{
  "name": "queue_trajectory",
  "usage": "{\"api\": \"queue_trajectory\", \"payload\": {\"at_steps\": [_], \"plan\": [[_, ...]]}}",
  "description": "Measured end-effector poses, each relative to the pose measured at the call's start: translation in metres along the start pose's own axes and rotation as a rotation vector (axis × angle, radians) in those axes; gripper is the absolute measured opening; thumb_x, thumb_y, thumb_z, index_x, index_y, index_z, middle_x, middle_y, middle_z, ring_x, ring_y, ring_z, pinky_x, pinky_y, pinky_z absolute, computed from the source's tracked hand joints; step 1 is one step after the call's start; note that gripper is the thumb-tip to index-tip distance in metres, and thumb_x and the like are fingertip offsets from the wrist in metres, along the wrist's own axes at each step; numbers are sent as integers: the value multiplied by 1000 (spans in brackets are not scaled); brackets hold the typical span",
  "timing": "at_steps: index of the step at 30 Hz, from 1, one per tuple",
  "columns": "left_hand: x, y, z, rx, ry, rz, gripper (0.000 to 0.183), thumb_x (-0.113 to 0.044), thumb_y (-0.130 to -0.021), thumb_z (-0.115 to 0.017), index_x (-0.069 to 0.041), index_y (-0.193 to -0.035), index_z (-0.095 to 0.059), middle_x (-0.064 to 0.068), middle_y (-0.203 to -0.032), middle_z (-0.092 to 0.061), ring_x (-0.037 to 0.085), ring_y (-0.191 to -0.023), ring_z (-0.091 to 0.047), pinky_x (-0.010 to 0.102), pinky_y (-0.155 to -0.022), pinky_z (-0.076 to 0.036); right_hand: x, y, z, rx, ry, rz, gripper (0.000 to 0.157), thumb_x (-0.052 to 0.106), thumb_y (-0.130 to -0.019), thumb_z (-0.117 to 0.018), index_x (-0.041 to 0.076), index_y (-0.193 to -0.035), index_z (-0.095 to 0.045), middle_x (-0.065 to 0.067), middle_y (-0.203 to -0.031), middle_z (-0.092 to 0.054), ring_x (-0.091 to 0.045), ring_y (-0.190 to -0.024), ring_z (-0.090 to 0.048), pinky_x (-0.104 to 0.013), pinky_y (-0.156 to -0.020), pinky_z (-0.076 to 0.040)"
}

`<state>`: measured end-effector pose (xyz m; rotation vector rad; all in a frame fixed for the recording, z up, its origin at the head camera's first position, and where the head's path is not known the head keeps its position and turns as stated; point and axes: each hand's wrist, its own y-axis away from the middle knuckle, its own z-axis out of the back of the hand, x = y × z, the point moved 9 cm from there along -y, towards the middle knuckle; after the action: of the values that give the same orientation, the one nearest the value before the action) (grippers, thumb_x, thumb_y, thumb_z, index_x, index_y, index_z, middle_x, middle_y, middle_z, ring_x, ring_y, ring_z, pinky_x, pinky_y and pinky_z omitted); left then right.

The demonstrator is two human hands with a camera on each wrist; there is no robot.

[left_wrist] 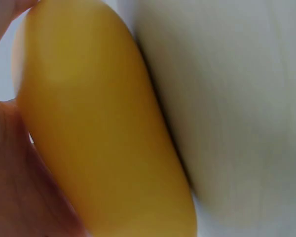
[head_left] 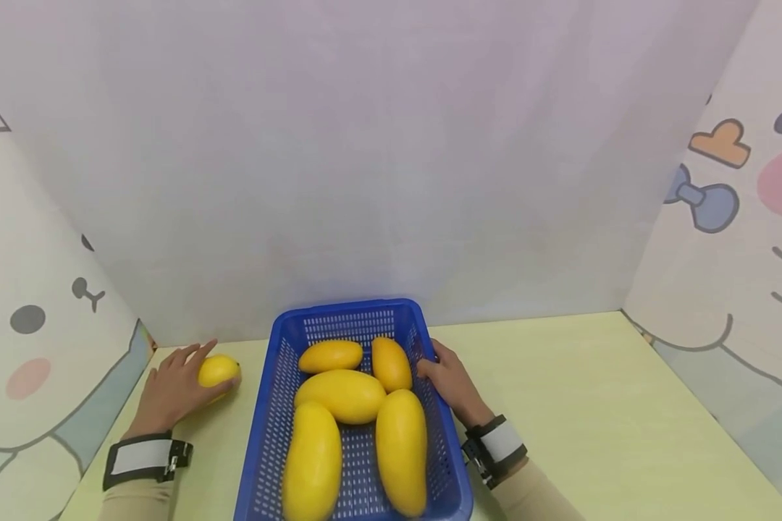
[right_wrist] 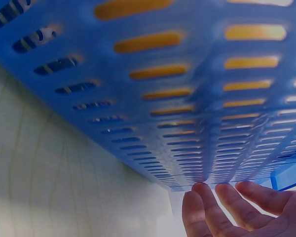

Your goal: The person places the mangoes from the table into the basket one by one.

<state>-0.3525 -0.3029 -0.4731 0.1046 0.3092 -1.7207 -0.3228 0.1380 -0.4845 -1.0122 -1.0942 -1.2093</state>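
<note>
On the table's left side, my left hand (head_left: 171, 388) holds a yellow mango (head_left: 218, 370), thumb on its near side and fingers over the far side. The left wrist view shows that mango (left_wrist: 106, 123) large, lying along the pale tabletop. To the right of it stands a blue plastic basket (head_left: 258, 420) with slotted walls and several yellow mangoes (head_left: 340, 396) inside. My right hand (head_left: 455, 385) grips the basket's right rim, thumb over the edge. In the right wrist view its fingers (right_wrist: 227, 202) touch the outside of the slotted wall (right_wrist: 202, 94).
A pale yellow-green table (head_left: 580, 405) extends to the right of the basket. Behind it hangs a plain whitish cloth (head_left: 378, 166). Panels with cartoon prints (head_left: 723, 210) flank the table on both sides.
</note>
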Motion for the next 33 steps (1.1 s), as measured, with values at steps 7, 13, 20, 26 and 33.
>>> {"api": "queue_trajectory", "payload": {"at_steps": [7,13,20,26,33], "plan": [[3,2,-5,10,2,15,93,-64,-85,-67,-4,-151,-42,36,-141,-44,61,-123,-42,80,-95,-28,1,1,-1,6,-5,-3,51,6,-83,-54,3,-134,-58,-21,-103,-59,-26,-76,-56,-34,-63,-46],[2,3,-5,8,12,-6,94,-65,-84,-68,-2,-150,-44,36,-137,-50,59,-117,-49,76,-90,-37,2,3,-1,15,-11,-12,52,6,-83,-55,3,-135,-57,-19,-102,-58,-26,-76,-55,-35,-63,-46],[0,3,-3,26,48,-30,98,-63,-79,-75,-1,-149,-45,37,-130,-54,57,-108,-56,65,-74,-51,2,2,0,16,-19,-14,53,6,-84,-55,4,-137,-56,-20,-103,-58,-29,-77,-56,-35,-62,-46],[0,3,-2,22,46,-33,93,-60,-75,-80,-1,-141,-51,33,-118,-60,52,-97,-61,60,-65,-52,2,1,0,15,-7,-17,51,6,-85,-54,2,-135,-56,-20,-101,-58,-29,-77,-56,-35,-63,-47],[-1,3,0,18,41,-25,87,-57,-74,-82,-2,-135,-54,29,-111,-63,46,-91,-62,58,-64,-52,1,1,1,13,-14,-26,53,5,-84,-54,3,-137,-56,-21,-101,-59,-28,-75,-56,-34,-62,-46]]}}
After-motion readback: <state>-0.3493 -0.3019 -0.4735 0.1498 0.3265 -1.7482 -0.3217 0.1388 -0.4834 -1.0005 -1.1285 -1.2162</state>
